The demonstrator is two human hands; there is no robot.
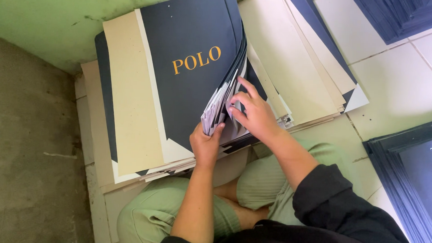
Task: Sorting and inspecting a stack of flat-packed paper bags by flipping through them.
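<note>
Hands leafing through a stack of dark printed sheets, centre frame.
The left hand [206,144] pinches the lifted sheet edges [216,109] with closed fingers; the right hand [255,114], fingers spread, separates them over the floor stack [130,109].

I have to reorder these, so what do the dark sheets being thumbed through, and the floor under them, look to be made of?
The dark sheets look like matte navy coated paperboard: they bend without creasing where the left hand lifts them, with beige undersides. The right hand fans their edges. The floor seems to be glossy pale tile with grout lines.
</note>
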